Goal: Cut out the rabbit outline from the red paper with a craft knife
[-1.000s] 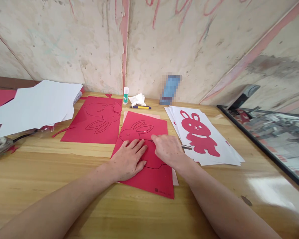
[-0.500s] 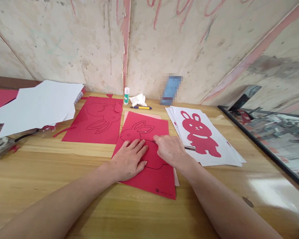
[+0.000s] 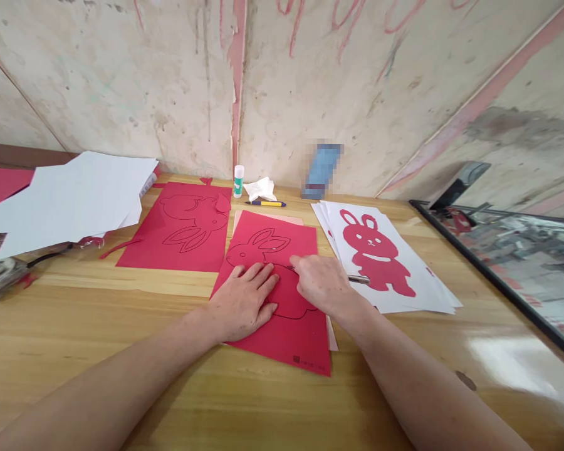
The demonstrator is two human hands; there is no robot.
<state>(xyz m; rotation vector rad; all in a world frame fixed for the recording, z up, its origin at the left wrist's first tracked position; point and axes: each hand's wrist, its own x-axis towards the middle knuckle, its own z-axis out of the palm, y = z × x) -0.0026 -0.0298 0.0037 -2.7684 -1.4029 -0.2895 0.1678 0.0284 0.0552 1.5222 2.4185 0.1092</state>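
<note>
A red paper sheet (image 3: 305,341) with a black-outlined rabbit lies in front of me, slanted on the table, and a paler sheet shows beneath its edges. My left hand (image 3: 247,297) rests flat on the rabbit's body with the fingers spread. In my closed right hand (image 3: 322,282) is a slim craft knife (image 3: 358,279), its metal handle sticking out to the right. The knife's tip meets the paper near the line of the rabbit's back; my fingers hide most of the tool. Thin pale slits show along the neck and ear.
Left lies another red sheet (image 3: 138,254) with a rabbit outline, beside white papers (image 3: 70,200) and a tape measure (image 3: 0,275). Behind are a glue stick (image 3: 238,183), tissue (image 3: 261,188) and pen (image 3: 266,203). Right, a red rabbit cutout (image 3: 380,266) lies on white sheets (image 3: 432,294).
</note>
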